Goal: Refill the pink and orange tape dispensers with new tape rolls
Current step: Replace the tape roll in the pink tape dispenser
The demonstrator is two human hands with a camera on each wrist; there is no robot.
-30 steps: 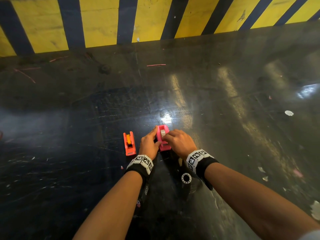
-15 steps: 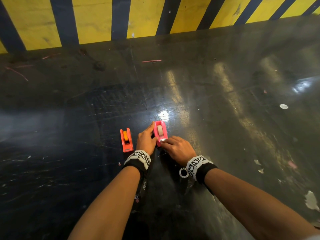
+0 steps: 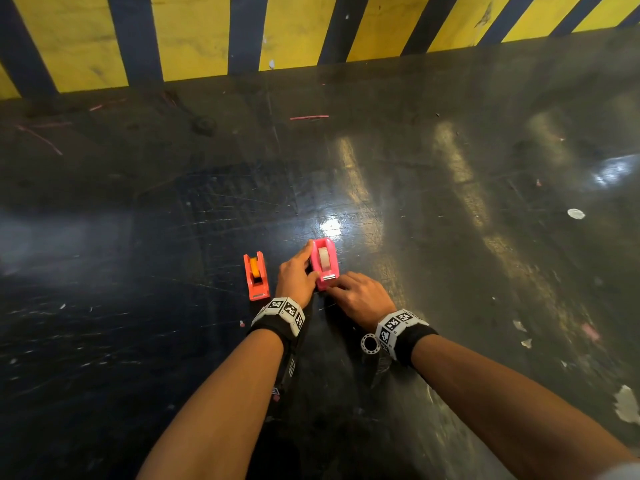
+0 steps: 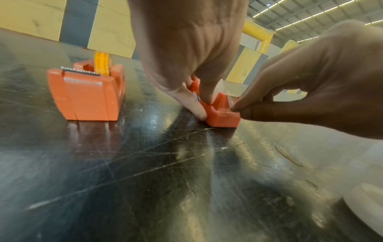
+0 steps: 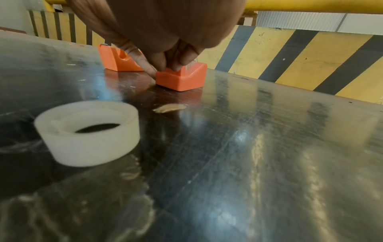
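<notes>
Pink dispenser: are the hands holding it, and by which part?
Left hand grips the pink dispenser by its left side; right hand pinches at its cutter end.

left hand [image 3: 296, 277] gripping, right hand [image 3: 362, 296] pinching

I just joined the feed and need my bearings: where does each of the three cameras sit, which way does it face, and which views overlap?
Head: above, looking forward and down at the dark floor and striped wall; both forearms, left hand, right hand show.
Left wrist: low by the floor, facing along the left hand's fingers at the pink dispenser, orange dispenser beside.
Right wrist: low, behind the right hand's fingers, facing the pink dispenser, white tape roll close by.
Shared: all three show both dispensers.
</notes>
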